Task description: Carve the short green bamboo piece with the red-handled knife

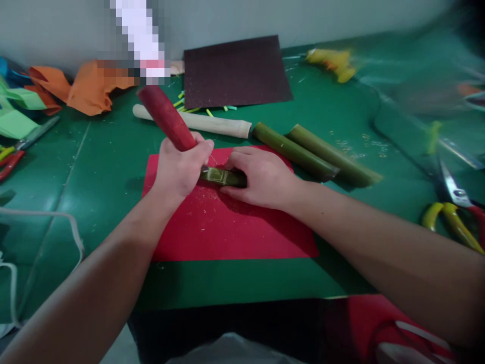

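My left hand (180,164) is closed around a thick red-handled tool (168,119), which leans up and to the left. Its working end is hidden by my fingers, close to the left end of a short green bamboo piece (215,175). Pale lines cut in a square pattern show on the bamboo's upper face. My right hand (265,177) grips the right part of this piece, fingers behind and thumb in front, pressing it down over a red sheet (235,235). Fine pale shavings lie scattered on the sheet.
Behind the sheet lie a pale bamboo tube (215,125) and two green bamboo lengths (295,151). A dark brown sheet (237,73), orange crumpled paper (91,88) and a yellow glue gun (333,61) are farther back. Scissors (454,194) lie right, pliers-like red-handled scissors (15,156) left.
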`<move>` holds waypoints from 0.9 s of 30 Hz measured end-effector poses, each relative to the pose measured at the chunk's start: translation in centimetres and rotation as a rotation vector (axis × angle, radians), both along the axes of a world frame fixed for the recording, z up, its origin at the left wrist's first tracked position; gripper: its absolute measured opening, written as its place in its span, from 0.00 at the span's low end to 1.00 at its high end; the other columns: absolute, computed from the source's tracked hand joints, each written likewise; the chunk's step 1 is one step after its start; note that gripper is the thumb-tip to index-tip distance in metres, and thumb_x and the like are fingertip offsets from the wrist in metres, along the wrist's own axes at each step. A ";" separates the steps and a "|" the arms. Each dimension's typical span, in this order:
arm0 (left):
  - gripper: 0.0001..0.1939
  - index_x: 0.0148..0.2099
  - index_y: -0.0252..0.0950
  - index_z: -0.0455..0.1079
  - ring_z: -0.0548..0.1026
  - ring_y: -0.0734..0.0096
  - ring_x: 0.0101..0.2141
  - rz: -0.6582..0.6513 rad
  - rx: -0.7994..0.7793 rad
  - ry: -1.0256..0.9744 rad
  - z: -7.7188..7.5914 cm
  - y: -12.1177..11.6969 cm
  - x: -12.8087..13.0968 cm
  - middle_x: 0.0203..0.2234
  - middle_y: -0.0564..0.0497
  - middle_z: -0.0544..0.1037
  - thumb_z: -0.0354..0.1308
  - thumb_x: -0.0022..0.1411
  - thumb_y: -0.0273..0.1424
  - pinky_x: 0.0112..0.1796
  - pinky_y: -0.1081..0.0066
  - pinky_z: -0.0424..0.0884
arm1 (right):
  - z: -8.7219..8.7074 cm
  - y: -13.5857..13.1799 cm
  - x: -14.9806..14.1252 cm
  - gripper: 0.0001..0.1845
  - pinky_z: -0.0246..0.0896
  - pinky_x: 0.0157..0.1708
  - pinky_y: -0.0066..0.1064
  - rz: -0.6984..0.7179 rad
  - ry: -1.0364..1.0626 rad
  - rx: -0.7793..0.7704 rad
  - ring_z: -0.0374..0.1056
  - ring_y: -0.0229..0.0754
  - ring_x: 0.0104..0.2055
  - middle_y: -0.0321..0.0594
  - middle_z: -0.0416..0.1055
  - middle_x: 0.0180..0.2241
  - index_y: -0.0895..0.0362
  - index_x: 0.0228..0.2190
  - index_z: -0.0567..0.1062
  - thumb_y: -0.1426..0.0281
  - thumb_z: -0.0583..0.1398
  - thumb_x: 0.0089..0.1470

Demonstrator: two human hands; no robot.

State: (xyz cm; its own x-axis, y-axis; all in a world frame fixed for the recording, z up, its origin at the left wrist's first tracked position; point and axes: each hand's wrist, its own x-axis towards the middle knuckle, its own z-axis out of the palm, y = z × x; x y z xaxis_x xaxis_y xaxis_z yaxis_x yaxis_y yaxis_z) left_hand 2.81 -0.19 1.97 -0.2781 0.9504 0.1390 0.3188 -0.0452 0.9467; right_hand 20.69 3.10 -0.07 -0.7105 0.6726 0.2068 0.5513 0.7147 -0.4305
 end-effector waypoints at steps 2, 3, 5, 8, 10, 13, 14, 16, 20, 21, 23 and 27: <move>0.15 0.18 0.39 0.62 0.59 0.75 0.19 -0.025 -0.014 0.044 0.1 0.0 0.0 0.14 0.56 0.60 0.60 0.54 0.30 0.22 0.70 0.60 | 0.0 0.1 0.1 0.12 0.53 0.36 0.34 0.006 0.003 -0.008 0.65 0.45 0.39 0.44 0.73 0.36 0.57 0.34 0.73 0.62 0.66 0.52; 0.15 0.18 0.39 0.62 0.60 0.74 0.20 -0.032 -0.015 0.060 0.1 0.0 0.0 0.14 0.55 0.61 0.60 0.54 0.30 0.23 0.70 0.61 | 0.0 0.1 0.1 0.12 0.54 0.36 0.34 0.006 0.004 -0.012 0.66 0.45 0.39 0.44 0.73 0.37 0.57 0.34 0.73 0.62 0.66 0.52; 0.16 0.18 0.39 0.62 0.60 0.74 0.21 -0.037 -0.007 0.076 0.1 0.1 0.0 0.15 0.55 0.62 0.61 0.54 0.30 0.23 0.70 0.61 | -0.1 0.1 0.1 0.13 0.54 0.36 0.34 0.001 0.007 -0.014 0.66 0.45 0.39 0.44 0.73 0.37 0.57 0.35 0.74 0.62 0.66 0.52; 0.15 0.18 0.39 0.61 0.60 0.73 0.22 -0.041 -0.019 0.090 0.1 0.2 -0.1 0.16 0.54 0.62 0.61 0.53 0.30 0.23 0.70 0.61 | -0.1 0.1 0.0 0.13 0.53 0.36 0.34 -0.005 0.007 -0.006 0.65 0.45 0.38 0.43 0.72 0.35 0.57 0.34 0.74 0.61 0.66 0.52; 0.15 0.18 0.39 0.61 0.60 0.74 0.22 -0.052 -0.025 0.097 0.1 0.1 -0.2 0.16 0.55 0.62 0.60 0.54 0.29 0.23 0.70 0.60 | -0.2 0.1 0.0 0.13 0.52 0.36 0.34 -0.006 0.007 0.005 0.64 0.45 0.37 0.43 0.72 0.34 0.57 0.33 0.74 0.61 0.65 0.52; 0.16 0.19 0.39 0.60 0.60 0.74 0.22 -0.034 -0.020 0.115 0.1 0.0 0.1 0.16 0.55 0.62 0.60 0.54 0.29 0.23 0.69 0.60 | -0.2 0.0 -0.1 0.13 0.52 0.36 0.34 -0.008 -0.001 0.018 0.64 0.44 0.37 0.43 0.72 0.35 0.57 0.35 0.75 0.60 0.64 0.53; 0.16 0.19 0.39 0.60 0.61 0.74 0.22 -0.005 -0.005 0.117 0.0 0.0 0.3 0.16 0.55 0.62 0.61 0.54 0.29 0.23 0.69 0.61 | -0.2 0.0 -0.1 0.13 0.52 0.36 0.35 -0.008 -0.006 0.019 0.64 0.44 0.36 0.43 0.72 0.35 0.57 0.35 0.75 0.60 0.64 0.53; 0.14 0.20 0.40 0.62 0.62 0.74 0.22 0.069 0.043 0.111 -0.2 0.0 0.6 0.17 0.55 0.65 0.61 0.55 0.30 0.25 0.70 0.64 | -0.2 -0.1 -0.2 0.13 0.52 0.35 0.35 -0.013 -0.016 0.014 0.64 0.44 0.36 0.43 0.72 0.35 0.58 0.35 0.74 0.61 0.64 0.53; 0.13 0.21 0.40 0.64 0.63 0.74 0.21 0.107 0.052 0.083 -0.4 0.3 0.6 0.17 0.56 0.66 0.61 0.55 0.29 0.25 0.70 0.65 | 0.1 -0.3 -0.3 0.12 0.52 0.35 0.35 -0.041 -0.033 -0.025 0.64 0.45 0.37 0.44 0.73 0.35 0.57 0.34 0.73 0.62 0.65 0.52; 0.13 0.20 0.40 0.64 0.62 0.75 0.20 0.083 0.032 0.067 -0.3 0.3 0.4 0.16 0.56 0.64 0.61 0.55 0.29 0.24 0.70 0.64 | 0.2 -0.4 -0.3 0.12 0.52 0.35 0.34 -0.040 -0.035 -0.031 0.64 0.45 0.37 0.44 0.73 0.36 0.57 0.34 0.73 0.62 0.66 0.52; 0.14 0.18 0.40 0.63 0.60 0.75 0.19 0.011 0.004 0.036 -0.1 0.4 -0.1 0.14 0.56 0.62 0.60 0.54 0.29 0.23 0.69 0.61 | 0.3 -0.3 -0.3 0.13 0.52 0.35 0.34 -0.024 -0.035 -0.034 0.64 0.45 0.37 0.44 0.73 0.36 0.57 0.34 0.73 0.62 0.66 0.52; 0.15 0.17 0.39 0.63 0.61 0.75 0.20 -0.047 -0.015 0.055 0.4 0.4 -0.4 0.14 0.55 0.62 0.60 0.53 0.29 0.23 0.70 0.61 | 0.2 -0.3 -0.2 0.12 0.52 0.35 0.34 -0.015 -0.022 -0.029 0.64 0.45 0.37 0.43 0.72 0.35 0.57 0.34 0.72 0.63 0.66 0.52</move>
